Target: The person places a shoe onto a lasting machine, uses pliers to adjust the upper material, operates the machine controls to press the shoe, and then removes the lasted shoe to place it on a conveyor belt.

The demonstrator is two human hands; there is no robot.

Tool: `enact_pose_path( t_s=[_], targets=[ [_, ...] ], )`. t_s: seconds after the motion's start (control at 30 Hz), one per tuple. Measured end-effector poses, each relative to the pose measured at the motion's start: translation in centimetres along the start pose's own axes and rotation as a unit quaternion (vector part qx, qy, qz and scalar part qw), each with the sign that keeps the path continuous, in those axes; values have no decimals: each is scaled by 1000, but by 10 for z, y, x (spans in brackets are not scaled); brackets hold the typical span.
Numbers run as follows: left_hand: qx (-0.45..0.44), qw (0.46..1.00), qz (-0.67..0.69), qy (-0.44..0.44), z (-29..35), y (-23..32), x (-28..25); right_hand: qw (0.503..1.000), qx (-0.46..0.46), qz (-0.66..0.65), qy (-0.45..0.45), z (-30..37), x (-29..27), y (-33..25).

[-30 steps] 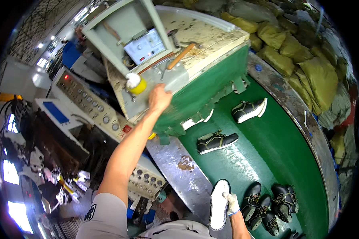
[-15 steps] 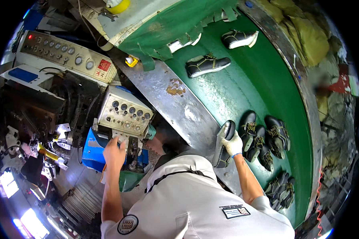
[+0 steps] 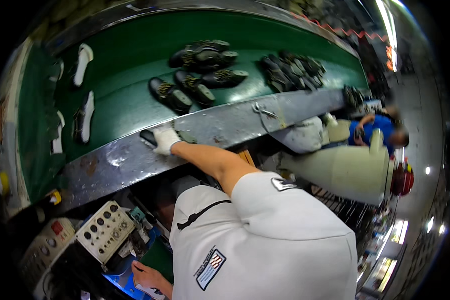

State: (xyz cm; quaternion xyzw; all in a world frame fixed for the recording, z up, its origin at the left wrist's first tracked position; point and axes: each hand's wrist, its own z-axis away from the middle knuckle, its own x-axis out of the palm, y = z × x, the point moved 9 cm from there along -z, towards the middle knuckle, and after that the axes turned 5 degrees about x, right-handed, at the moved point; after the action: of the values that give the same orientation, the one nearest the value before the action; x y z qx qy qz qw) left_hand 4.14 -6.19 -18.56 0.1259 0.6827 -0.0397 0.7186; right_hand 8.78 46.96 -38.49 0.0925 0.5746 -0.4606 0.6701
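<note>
My right hand (image 3: 165, 139), in a white glove, is closed around a dark shoe (image 3: 147, 135) over the metal ledge (image 3: 116, 159) of the green-lined trough. The palm covers the shoe's middle; only its ends show. My bare left hand (image 3: 147, 276) is low at the left, beside a control box (image 3: 105, 231) with black knobs. Its fingers look loosely apart, with no grip on anything visible. A pale, orange-edged piece (image 3: 150, 291), too unclear to name, shows just below it. Several black shoes with yellow-flecked laces (image 3: 170, 95) lie in the trough beyond my right hand.
Two white-soled shoes (image 3: 84, 117) lie on their sides at the trough's left. More dark shoes (image 3: 290, 72) are bunched at the right. A metal hook-like tool (image 3: 265, 111) rests on the ledge. Right of me stand a large pale machine (image 3: 337, 172) and a person in blue (image 3: 380, 129).
My view has swung to the right, bringing the pale machine and the other person into sight. My right arm now reaches across the ledge with the shoe. My left hand appears lower, below the control box.
</note>
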Motion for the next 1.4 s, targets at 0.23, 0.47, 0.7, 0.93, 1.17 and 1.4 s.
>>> enact_pose_path(
  t_s=[0.23,0.47,0.7,0.93,1.17,1.4],
  targets=[
    [19,1000,-16,-3,6,5,-13,998,27,-61,17,61,-9,-2],
    [50,998,-5,22,2,-3,-7,994,70,-71,34,48,12,4],
    [34,998,-45,10,-7,5,-12,975,-83,-164,125,70,-39,41],
    [130,977,-144,85,10,92,-48,909,278,100,294,123,-207,387],
    [75,977,111,-167,-23,194,43,902,389,189,-17,181,-128,523],
    [131,925,242,-261,-12,309,98,934,351,49,-50,147,-135,485]
  ],
)
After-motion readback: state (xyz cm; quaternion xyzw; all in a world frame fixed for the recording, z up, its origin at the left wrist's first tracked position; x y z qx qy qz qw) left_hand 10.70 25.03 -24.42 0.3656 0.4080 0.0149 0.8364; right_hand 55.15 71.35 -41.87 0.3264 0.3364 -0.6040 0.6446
